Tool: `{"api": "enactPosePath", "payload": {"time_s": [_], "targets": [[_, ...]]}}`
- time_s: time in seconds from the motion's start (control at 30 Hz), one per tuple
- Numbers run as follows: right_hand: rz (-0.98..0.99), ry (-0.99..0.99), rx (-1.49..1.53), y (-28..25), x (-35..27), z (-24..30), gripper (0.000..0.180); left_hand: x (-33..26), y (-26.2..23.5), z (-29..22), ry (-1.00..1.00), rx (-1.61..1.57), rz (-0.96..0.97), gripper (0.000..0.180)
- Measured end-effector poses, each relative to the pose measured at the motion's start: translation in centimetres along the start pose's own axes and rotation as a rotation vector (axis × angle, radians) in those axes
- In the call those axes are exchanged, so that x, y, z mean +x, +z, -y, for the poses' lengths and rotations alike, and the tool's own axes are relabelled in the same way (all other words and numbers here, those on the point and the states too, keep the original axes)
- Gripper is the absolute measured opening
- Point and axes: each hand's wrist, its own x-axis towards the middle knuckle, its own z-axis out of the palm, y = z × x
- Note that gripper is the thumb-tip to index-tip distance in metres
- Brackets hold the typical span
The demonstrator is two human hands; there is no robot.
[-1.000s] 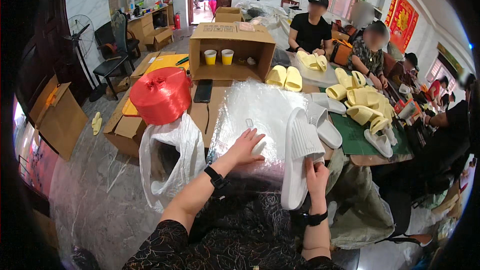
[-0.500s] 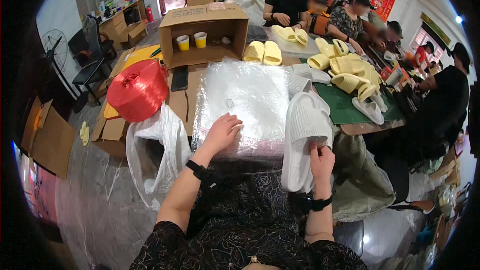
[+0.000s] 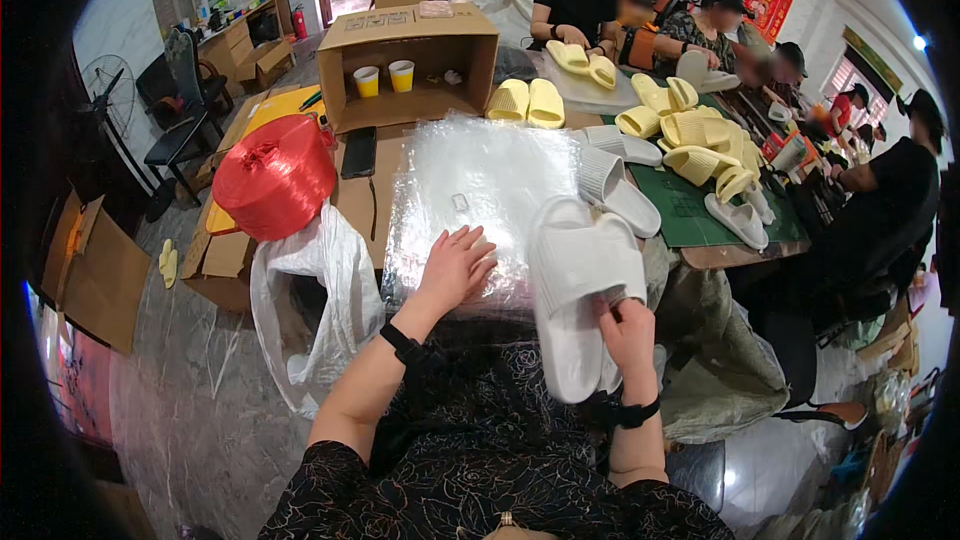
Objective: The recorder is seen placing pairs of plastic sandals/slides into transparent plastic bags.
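A pair of white ribbed slippers [image 3: 568,345] hangs over the near right edge of the clear plastic bags [image 3: 500,165]. My right hand [image 3: 628,335] is closed on the pair from the right, its fingers at the strap opening. Flat on the stack of bags rests my left hand [image 3: 455,265], fingers stretched out and holding nothing. Just beyond the held pair, more white slippers [image 3: 628,208] lie on the table's right part.
A red twine roll [image 3: 275,178] sits at the left, with a phone [image 3: 359,155] beside it. An open cardboard box [image 3: 400,28] holds two yellow-and-white cups [image 3: 401,78]. Several yellow slippers [image 3: 700,127] are piled on a green mat [image 3: 675,202]. Co-workers sit beyond the table.
My right hand has brought the white slippers left and a little closer to me, uncovering another white slipper behind. My left hand shifted slightly right. A co-worker at the far right now has a white slipper raised.
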Motion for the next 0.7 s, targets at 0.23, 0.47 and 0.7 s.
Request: {"api": "enactPosePath", "payload": {"time_s": [0.23, 0.47, 0.7], "targets": [[0.400, -0.149, 0.061, -0.8, -1.0, 3.3, 0.031, 1.2, -1.7, 0.3, -0.075, -0.161, 0.168, 0.046], [0.423, -0.233, -0.095, 0.7, -0.8, 3.5, 0.034, 1.1, -4.1, 0.2, -0.253, -0.703, 0.071, 0.036], [0.386, -0.256, -0.183, 4.9, 1.8, 4.2, 0.039, 1.5, -6.1, -2.9, 0.201, -0.258, 0.135, 0.035]]}}
